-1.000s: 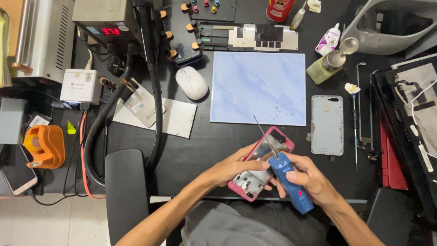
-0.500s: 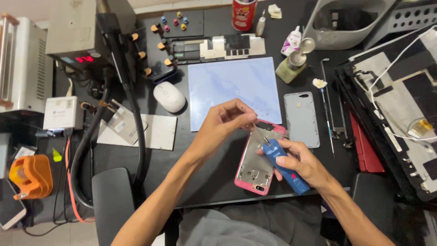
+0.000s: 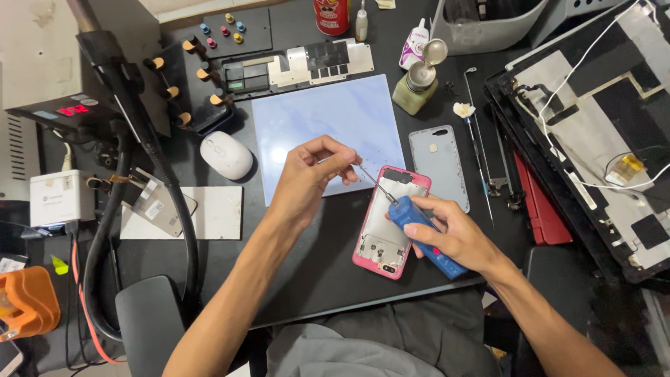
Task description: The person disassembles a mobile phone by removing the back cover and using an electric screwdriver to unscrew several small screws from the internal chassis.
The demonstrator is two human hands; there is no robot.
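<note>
Gripping blue screwdriver (image 3: 427,237) – right hand (image 3: 453,234) | left hand (image 3: 307,178) pinching its tip – over pink phone (image 3: 391,223)

Glossy pink plastic phone frame (image 3: 391,222)

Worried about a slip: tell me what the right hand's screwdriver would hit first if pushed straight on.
The right hand aims the blue screwdriver up-left; its tip would likely meet the left hand's fingers first, then the blue mat. Depth is unclear.

Opened pink phone (image 3: 391,222) flat on desk, blue screwdriver (image 3: 424,234) apparently touching it.
</note>
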